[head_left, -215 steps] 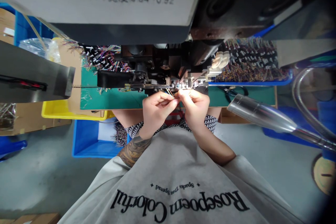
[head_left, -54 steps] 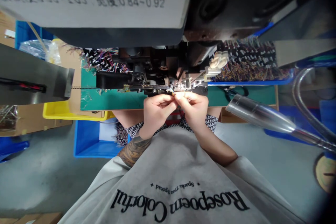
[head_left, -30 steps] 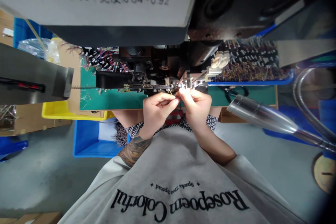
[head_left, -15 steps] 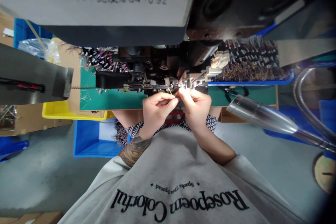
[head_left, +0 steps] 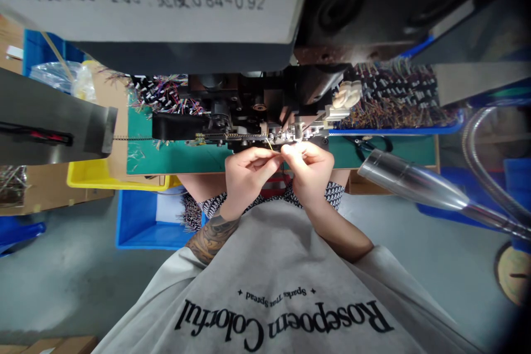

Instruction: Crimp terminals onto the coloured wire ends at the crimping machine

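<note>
Both my hands work close together, just in front of the crimping machine (head_left: 259,105). A thin yellow wire (head_left: 269,144) rises from the fingertips of my left hand (head_left: 246,180) toward the machine's small metal parts. My left thumb and index finger are pinched on it. My right hand (head_left: 311,171) is closed beside it, thumb against the fingers under a bright light; what it grips is hidden. A strip of small metal terminals (head_left: 244,136) runs into the machine from the left, just above my hands.
Bundled wire harnesses fill a blue tray (head_left: 398,130) behind right. Pliers (head_left: 365,146) lie on the green mat (head_left: 178,160). A metal gooseneck lamp (head_left: 415,182) reaches in from the right. A yellow bin (head_left: 120,177) and a blue bin (head_left: 153,240) stand at left.
My right fingertips have drawn back slightly from the machine toward me. More of the metal parts behind them shows. My left hand stays almost in place with the yellow wire.
</note>
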`<state>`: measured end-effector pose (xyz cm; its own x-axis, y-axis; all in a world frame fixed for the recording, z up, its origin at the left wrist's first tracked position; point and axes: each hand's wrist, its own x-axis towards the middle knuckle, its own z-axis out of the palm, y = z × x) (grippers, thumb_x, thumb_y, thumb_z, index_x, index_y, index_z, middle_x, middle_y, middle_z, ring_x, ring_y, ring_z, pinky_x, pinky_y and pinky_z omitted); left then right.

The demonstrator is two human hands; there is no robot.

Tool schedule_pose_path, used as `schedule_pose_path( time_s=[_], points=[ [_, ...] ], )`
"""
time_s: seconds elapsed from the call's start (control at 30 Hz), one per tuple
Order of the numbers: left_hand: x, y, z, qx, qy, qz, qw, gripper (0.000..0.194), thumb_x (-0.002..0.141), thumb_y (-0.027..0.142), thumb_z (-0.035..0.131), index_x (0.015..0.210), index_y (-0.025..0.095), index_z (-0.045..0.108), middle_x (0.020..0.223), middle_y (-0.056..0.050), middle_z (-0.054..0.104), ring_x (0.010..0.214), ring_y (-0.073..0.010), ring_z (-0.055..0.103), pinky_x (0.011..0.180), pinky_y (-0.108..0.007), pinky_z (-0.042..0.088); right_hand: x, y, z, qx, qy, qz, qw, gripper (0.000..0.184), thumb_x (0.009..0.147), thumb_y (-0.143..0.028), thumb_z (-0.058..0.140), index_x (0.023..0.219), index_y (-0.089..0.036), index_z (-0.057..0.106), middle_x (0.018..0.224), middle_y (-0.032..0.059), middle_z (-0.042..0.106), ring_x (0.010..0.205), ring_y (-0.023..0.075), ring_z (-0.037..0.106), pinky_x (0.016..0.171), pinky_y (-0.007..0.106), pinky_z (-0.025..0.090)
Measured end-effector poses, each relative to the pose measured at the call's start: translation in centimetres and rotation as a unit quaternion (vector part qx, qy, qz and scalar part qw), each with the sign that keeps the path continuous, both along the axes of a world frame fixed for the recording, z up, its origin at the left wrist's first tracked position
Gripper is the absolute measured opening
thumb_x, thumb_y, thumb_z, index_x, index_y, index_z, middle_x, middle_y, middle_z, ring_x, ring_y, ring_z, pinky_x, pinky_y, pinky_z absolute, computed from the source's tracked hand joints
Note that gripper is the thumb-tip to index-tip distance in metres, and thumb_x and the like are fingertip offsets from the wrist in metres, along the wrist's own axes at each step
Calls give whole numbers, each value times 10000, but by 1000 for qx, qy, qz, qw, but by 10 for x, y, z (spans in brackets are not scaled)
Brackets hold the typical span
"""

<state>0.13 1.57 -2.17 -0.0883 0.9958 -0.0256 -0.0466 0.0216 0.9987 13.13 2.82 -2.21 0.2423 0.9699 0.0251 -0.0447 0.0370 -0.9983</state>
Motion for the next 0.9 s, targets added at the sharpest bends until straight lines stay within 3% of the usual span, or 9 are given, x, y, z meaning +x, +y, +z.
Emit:
schedule_pose_path(
  time_s=[0.1, 0.27, 0.4, 0.6, 0.9],
  points=[
    [0, 0, 2, -2, -17, -4, 1000, 91, 814, 245, 894, 884, 204, 854, 824, -25, 836, 749, -169, 811, 697, -246, 684, -1, 0, 4, 8, -8, -1, 1000, 395, 868, -338, 785, 589, -210, 538, 549, -68, 416, 535, 82, 386, 529, 250, 390],
    [0, 0, 6, -16, 7, 4, 1000, 96, 768, 252, 911, 812, 189, 853, 767, -23, 827, 666, -163, 779, 598, -225, 652, -1, -2, 9, 1, -35, 10, 999, 181, 876, -307, 752, 730, -199, 753, 621, -31, 622, 589, 102, 522, 568, 257, 458],
    [1, 1, 5, -19, 3, 9, 1000, 121, 750, 262, 920, 783, 185, 832, 746, -16, 820, 637, -155, 765, 581, -225, 647, -1, -2, 9, 3, -41, 16, 999, 186, 881, -302, 741, 734, -197, 784, 644, -17, 682, 605, 112, 576, 587, 265, 492],
    [3, 3, 4, -2, -37, 0, 999, 148, 754, 250, 927, 814, 184, 809, 788, -18, 832, 683, -153, 795, 654, -229, 677, 0, 0, 7, -2, -46, -4, 999, 210, 876, -330, 736, 714, -199, 769, 583, -29, 611, 566, 110, 526, 563, 270, 463],
    [2, 3, 2, 7, -2, -6, 1000, 186, 800, 310, 908, 817, 175, 780, 791, -28, 826, 698, -167, 800, 649, -253, 685, 1, 2, 5, -3, -37, 2, 999, 270, 881, -328, 725, 645, -200, 702, 575, -29, 564, 570, 105, 501, 563, 267, 438]
  ],
)
